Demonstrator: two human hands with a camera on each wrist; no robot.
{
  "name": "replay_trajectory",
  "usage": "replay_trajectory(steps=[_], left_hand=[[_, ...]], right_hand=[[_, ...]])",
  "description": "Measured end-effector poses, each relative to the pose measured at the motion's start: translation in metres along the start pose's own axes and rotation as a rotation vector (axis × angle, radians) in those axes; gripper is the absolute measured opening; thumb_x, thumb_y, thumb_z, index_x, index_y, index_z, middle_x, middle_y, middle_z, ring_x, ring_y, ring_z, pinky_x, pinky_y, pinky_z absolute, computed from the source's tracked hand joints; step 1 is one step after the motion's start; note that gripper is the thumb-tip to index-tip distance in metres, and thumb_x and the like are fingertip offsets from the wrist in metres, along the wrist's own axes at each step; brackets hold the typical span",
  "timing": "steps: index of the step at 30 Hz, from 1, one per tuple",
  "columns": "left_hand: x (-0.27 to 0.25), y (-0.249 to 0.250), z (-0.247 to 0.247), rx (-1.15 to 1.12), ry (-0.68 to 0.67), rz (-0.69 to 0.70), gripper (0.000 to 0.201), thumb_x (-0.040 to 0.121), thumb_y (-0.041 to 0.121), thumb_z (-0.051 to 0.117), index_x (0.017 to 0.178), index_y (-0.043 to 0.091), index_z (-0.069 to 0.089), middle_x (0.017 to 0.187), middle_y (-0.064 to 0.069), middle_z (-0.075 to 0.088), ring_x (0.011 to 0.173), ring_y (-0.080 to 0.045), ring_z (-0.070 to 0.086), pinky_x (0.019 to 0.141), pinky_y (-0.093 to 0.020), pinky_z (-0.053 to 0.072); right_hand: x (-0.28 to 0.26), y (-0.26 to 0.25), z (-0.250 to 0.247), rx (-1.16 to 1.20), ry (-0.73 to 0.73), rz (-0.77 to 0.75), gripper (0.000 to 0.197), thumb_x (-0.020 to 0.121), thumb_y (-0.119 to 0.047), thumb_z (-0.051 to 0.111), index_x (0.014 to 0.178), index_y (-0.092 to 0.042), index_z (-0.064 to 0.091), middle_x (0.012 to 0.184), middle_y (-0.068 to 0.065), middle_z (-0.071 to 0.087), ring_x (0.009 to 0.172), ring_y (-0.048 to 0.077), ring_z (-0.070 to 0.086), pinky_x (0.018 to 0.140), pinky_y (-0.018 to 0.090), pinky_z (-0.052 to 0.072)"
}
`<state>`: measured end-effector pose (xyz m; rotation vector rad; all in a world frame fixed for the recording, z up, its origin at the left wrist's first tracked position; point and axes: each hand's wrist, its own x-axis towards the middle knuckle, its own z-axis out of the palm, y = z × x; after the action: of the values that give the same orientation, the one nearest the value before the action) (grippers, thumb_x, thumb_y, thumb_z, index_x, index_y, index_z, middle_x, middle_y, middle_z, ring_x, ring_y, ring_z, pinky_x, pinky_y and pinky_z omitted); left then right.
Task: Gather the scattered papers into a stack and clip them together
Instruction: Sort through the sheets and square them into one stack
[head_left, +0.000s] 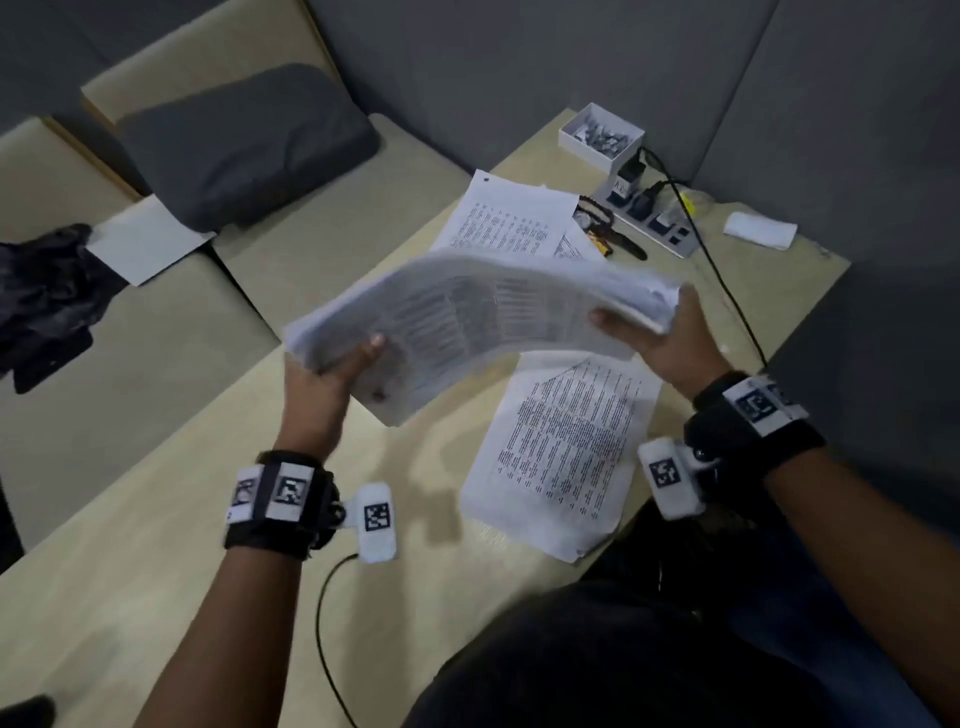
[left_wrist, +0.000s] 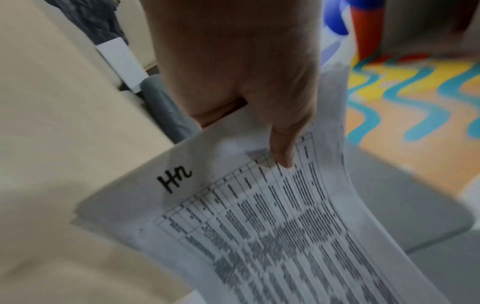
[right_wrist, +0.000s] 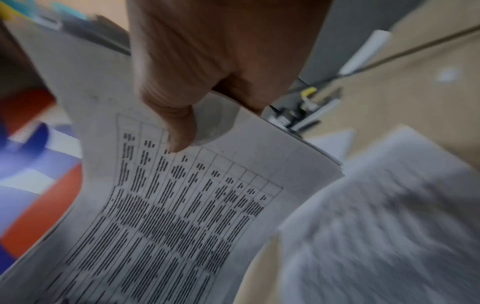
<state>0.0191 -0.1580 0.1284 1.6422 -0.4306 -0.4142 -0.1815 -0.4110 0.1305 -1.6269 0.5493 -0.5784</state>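
A thick stack of printed papers (head_left: 467, 322) hangs bowed above the table, held at both ends. My left hand (head_left: 332, 374) grips its near-left end, thumb on top of the page (left_wrist: 283, 152). My right hand (head_left: 660, 338) grips the far-right end, thumb (right_wrist: 182, 131) pressed on the top sheet (right_wrist: 182, 205). More printed sheets lie on the table: a small pile (head_left: 566, 447) under the stack at the front edge and another (head_left: 509, 218) further back. A white box of binder clips (head_left: 602, 136) stands at the far corner.
A power strip (head_left: 649, 213) with plugs and a black cable (head_left: 727, 291) runs along the table's right side. A dark bracelet and small items (head_left: 597, 218) lie beside the far papers. A white wad (head_left: 759, 229) sits at far right. A bench with a grey cushion (head_left: 244, 145) is to the left.
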Motion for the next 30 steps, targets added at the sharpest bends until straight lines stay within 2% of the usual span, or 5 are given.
replay_trajectory(steps=[4,6,11,23,30], left_hand=[[-0.022,-0.074,0.014,0.064,-0.034,-0.215,0.033,0.072,0.015,0.082,0.103,0.015,0.07,0.097,0.001,0.076,0.085,-0.012,0.07,0.079,-0.038,0.056],[-0.027,-0.098,0.018,0.083,-0.038,-0.253,0.033,0.079,0.01,0.078,0.109,0.018,0.066,0.102,0.0,0.073,0.087,-0.007,0.07,0.08,-0.036,0.054],[-0.025,-0.106,0.015,0.092,-0.057,-0.266,0.038,0.083,0.018,0.075,0.119,0.016,0.062,0.11,-0.001,0.071,0.098,-0.011,0.069,0.084,-0.031,0.054],[0.023,0.027,-0.009,0.778,-0.518,0.056,0.064,0.058,0.047,0.087,0.118,0.039,0.065,0.104,0.021,0.071,0.096,0.003,0.067,0.085,-0.02,0.05],[0.011,-0.003,0.021,1.012,-0.569,0.016,0.043,0.083,0.03,0.073,0.054,0.027,0.042,0.053,0.011,0.048,0.06,-0.022,0.05,0.057,-0.029,0.03]], right_hand=[[-0.032,0.078,0.009,-0.169,-0.037,0.202,0.027,0.073,-0.043,0.08,0.08,-0.017,0.076,0.077,0.005,0.072,0.067,0.008,0.07,0.061,0.029,0.057],[-0.039,0.098,0.007,-0.164,-0.095,0.287,0.014,0.073,-0.033,0.082,0.085,-0.039,0.078,0.095,0.009,0.071,0.082,0.001,0.07,0.077,0.022,0.057],[-0.038,0.109,0.006,-0.245,-0.059,0.238,0.022,0.08,-0.018,0.068,0.1,-0.01,0.068,0.094,0.012,0.069,0.071,-0.005,0.063,0.068,0.008,0.051],[0.027,0.029,0.014,-0.573,-0.319,-0.118,0.032,0.074,0.007,0.074,0.106,0.003,0.072,0.096,0.014,0.074,0.091,0.017,0.067,0.078,0.014,0.048],[0.055,0.028,0.04,-0.751,-0.471,-0.102,0.018,0.078,-0.018,0.068,0.093,-0.025,0.076,0.076,-0.002,0.074,0.072,0.011,0.069,0.066,0.037,0.057]])
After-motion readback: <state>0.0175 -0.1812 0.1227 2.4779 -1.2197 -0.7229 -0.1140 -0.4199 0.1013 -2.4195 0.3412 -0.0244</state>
